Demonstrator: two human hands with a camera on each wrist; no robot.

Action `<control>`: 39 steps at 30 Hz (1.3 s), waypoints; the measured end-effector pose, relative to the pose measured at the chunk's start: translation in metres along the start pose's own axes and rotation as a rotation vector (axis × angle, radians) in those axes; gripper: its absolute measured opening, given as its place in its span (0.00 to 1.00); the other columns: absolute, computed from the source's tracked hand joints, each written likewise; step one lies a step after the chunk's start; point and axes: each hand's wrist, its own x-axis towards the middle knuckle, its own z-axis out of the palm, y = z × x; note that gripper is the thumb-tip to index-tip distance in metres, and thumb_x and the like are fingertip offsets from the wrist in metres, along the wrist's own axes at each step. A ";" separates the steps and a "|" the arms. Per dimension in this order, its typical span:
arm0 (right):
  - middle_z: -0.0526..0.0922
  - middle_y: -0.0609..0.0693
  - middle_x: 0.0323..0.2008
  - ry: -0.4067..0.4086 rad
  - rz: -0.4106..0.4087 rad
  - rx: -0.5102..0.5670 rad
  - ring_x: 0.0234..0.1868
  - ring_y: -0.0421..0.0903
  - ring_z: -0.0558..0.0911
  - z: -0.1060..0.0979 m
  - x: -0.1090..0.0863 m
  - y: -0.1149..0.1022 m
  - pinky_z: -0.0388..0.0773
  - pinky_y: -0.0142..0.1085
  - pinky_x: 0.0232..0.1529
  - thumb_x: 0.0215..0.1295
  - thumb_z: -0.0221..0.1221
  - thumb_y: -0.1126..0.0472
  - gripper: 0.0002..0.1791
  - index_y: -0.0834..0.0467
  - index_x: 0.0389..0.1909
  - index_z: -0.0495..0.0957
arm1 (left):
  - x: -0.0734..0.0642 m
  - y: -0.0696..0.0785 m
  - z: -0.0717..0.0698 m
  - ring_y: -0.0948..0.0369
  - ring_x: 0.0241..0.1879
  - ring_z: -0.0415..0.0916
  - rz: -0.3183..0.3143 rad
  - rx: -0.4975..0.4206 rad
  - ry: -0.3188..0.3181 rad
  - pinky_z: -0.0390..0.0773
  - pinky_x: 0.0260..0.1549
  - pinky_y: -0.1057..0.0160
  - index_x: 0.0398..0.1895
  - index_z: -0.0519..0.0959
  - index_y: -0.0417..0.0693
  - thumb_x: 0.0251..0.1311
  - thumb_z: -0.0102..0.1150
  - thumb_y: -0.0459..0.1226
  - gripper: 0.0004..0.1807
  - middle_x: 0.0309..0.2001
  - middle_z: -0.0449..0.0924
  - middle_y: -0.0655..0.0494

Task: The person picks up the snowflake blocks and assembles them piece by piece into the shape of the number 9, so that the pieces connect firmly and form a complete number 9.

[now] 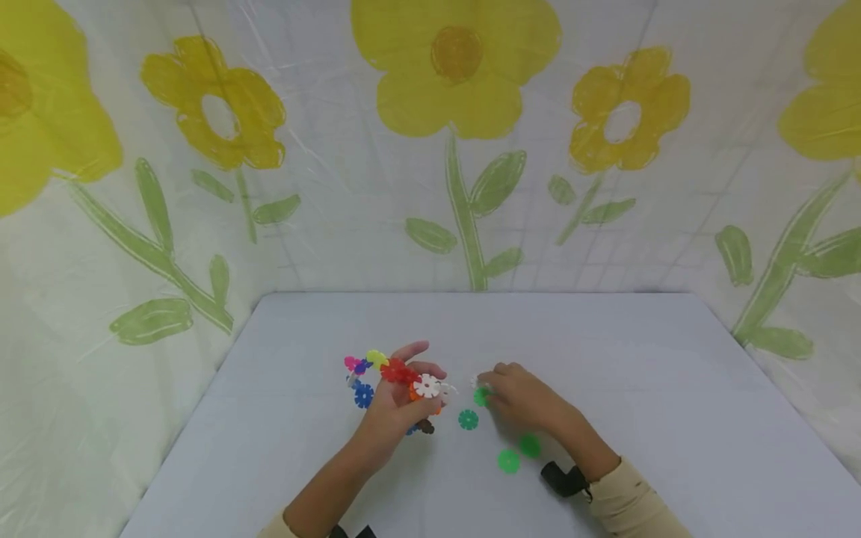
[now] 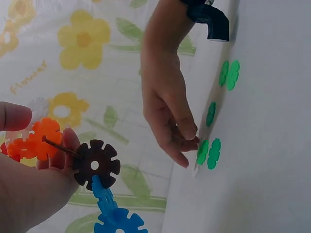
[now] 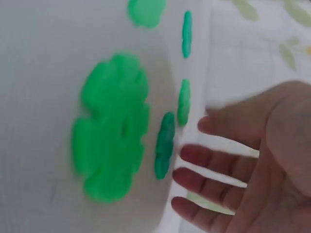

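A chain of interlocking plastic snowflake discs (image 1: 398, 371) is held in my left hand (image 1: 390, 418), with the thumb near a white disc. Red, yellow, pink, blue and orange discs also show. In the left wrist view a brown disc (image 2: 86, 167) and blue discs (image 2: 119, 223) hang by the palm. My right hand (image 1: 523, 392) reaches down to the tabletop, fingertips beside a white disc (image 1: 474, 381) and a green disc (image 1: 481, 396). Its fingers (image 3: 199, 155) look spread and loosely bent in the right wrist view, with no disc visible between them.
More green discs lie on the white table (image 1: 269, 463): one darker disc (image 1: 468, 420) between the hands, and two lighter ones (image 1: 509, 461) nearer the right wrist. A black wrist device (image 1: 563, 479) sits on the right forearm. A flower-printed curtain (image 1: 323, 224) rises behind the table.
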 end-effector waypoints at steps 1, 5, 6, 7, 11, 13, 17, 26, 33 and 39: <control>0.79 0.55 0.51 -0.013 0.002 -0.006 0.51 0.55 0.77 0.000 -0.001 0.002 0.78 0.48 0.51 0.66 0.61 0.71 0.21 0.59 0.61 0.78 | 0.000 0.000 0.000 0.50 0.56 0.75 -0.001 0.000 -0.001 0.81 0.48 0.59 0.74 0.57 0.50 0.58 0.65 0.25 0.42 0.59 0.70 0.37; 0.70 0.56 0.69 -0.129 0.002 -0.001 0.69 0.66 0.64 0.001 -0.001 0.006 0.68 0.58 0.64 0.59 0.59 0.79 0.36 0.53 0.69 0.73 | 0.000 0.000 -0.001 0.49 0.57 0.75 0.004 0.009 0.000 0.81 0.49 0.58 0.73 0.58 0.51 0.58 0.67 0.26 0.42 0.59 0.71 0.39; 0.68 0.55 0.71 -0.147 0.006 0.000 0.71 0.65 0.62 0.001 -0.001 0.007 0.66 0.58 0.65 0.59 0.59 0.79 0.37 0.52 0.69 0.73 | 0.000 0.000 -0.001 0.49 0.57 0.75 0.007 0.012 0.001 0.81 0.49 0.58 0.73 0.58 0.52 0.58 0.67 0.26 0.42 0.59 0.71 0.38; 0.70 0.54 0.70 -0.144 -0.002 -0.005 0.71 0.64 0.64 0.000 0.000 0.008 0.67 0.58 0.65 0.57 0.60 0.80 0.36 0.53 0.67 0.75 | 0.000 0.000 -0.001 0.49 0.57 0.75 0.011 0.013 0.000 0.81 0.49 0.58 0.73 0.59 0.53 0.58 0.67 0.26 0.41 0.59 0.71 0.38; 0.82 0.53 0.50 -0.025 -0.011 -0.036 0.53 0.55 0.79 -0.004 0.000 0.014 0.78 0.47 0.54 0.56 0.63 0.79 0.23 0.58 0.51 0.84 | 0.000 0.000 -0.001 0.50 0.58 0.75 0.011 0.020 0.003 0.81 0.50 0.57 0.72 0.59 0.53 0.58 0.67 0.26 0.42 0.59 0.72 0.39; 0.81 0.50 0.39 0.014 0.025 -0.025 0.42 0.49 0.79 -0.008 -0.001 0.018 0.80 0.42 0.45 0.57 0.64 0.78 0.16 0.58 0.43 0.85 | 0.001 -0.001 -0.001 0.50 0.58 0.75 0.005 0.022 0.004 0.81 0.50 0.57 0.73 0.59 0.53 0.57 0.68 0.27 0.42 0.59 0.72 0.39; 0.75 0.45 0.31 -0.034 0.129 0.081 0.35 0.43 0.74 -0.016 -0.006 0.026 0.77 0.40 0.39 0.59 0.65 0.73 0.09 0.57 0.36 0.81 | 0.001 0.000 -0.001 0.51 0.56 0.76 -0.015 0.026 0.005 0.81 0.49 0.58 0.73 0.59 0.52 0.57 0.67 0.27 0.42 0.58 0.73 0.40; 0.75 0.43 0.25 -0.162 0.172 0.327 0.26 0.41 0.70 -0.027 -0.010 0.032 0.69 0.35 0.27 0.66 0.64 0.64 0.10 0.54 0.34 0.70 | -0.001 0.000 -0.003 0.53 0.53 0.76 -0.033 -0.048 -0.015 0.82 0.45 0.60 0.73 0.58 0.51 0.55 0.63 0.23 0.43 0.53 0.73 0.46; 0.74 0.51 0.20 -0.190 -0.144 0.944 0.19 0.42 0.68 -0.042 -0.008 0.000 0.66 0.29 0.21 0.75 0.55 0.65 0.07 0.62 0.47 0.68 | -0.003 0.002 -0.002 0.56 0.50 0.76 0.035 -0.171 0.025 0.80 0.50 0.60 0.74 0.58 0.48 0.66 0.58 0.30 0.34 0.49 0.75 0.51; 0.74 0.62 0.26 -0.210 -0.337 1.270 0.24 0.49 0.71 -0.048 -0.015 -0.043 0.72 0.29 0.25 0.76 0.50 0.70 0.13 0.68 0.57 0.64 | -0.003 0.001 0.001 0.55 0.48 0.76 0.049 -0.139 0.055 0.81 0.47 0.60 0.73 0.60 0.51 0.70 0.59 0.36 0.32 0.49 0.74 0.49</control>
